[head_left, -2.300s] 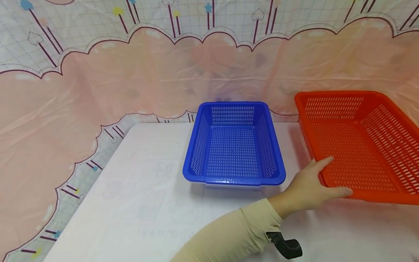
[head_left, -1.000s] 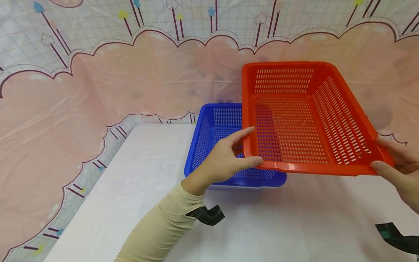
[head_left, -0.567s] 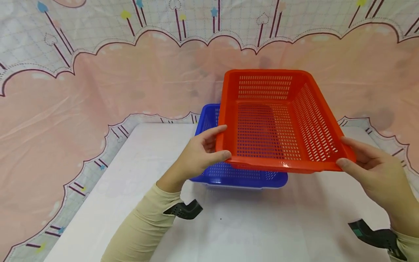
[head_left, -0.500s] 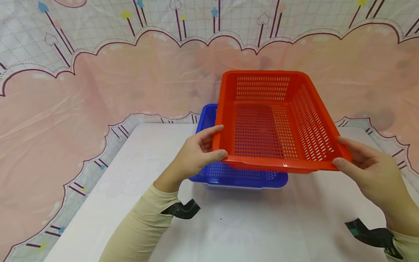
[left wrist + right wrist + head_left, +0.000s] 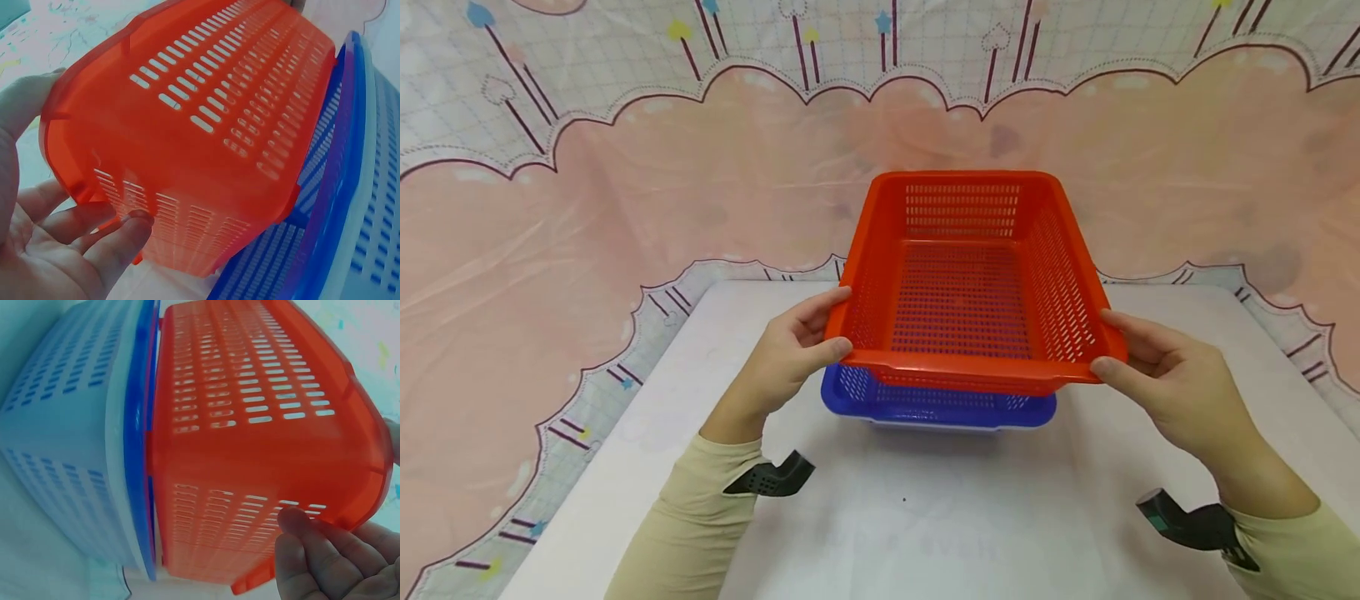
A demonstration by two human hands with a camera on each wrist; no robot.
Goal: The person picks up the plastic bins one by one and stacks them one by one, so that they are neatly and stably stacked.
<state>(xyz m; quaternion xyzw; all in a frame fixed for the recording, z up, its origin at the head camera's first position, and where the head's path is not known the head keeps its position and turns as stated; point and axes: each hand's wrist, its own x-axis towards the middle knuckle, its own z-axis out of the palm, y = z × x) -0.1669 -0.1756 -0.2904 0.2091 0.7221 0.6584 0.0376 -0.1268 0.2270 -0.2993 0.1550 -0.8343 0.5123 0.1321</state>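
A red rectangular plastic basket [image 5: 962, 365] with slotted walls is held up over a blue basket [image 5: 940, 411] of similar shape. My left hand [image 5: 784, 354] grips its near left corner, thumb on the rim and fingers beneath. At the near right corner my right hand [image 5: 1183, 392] holds the rim the same way. The wrist views show fingertips against the red basket's outer wall. The blue basket sits nested inside a white basket [image 5: 56, 428], whose wall shows in the right wrist view. In the head view, the red basket covers most of the blue one's interior.
The baskets are over a white table [image 5: 880, 533]. Behind it hangs a pink and white patterned cloth [image 5: 715, 175], which also runs along the table's left and right edges. A dark device [image 5: 775, 477] is strapped to the left wrist, another [image 5: 1187, 523] to the right.
The red basket has been lifted from the table's right side and carried left until it lines up over the blue basket. My right hand has come into view, gripping its right corner.
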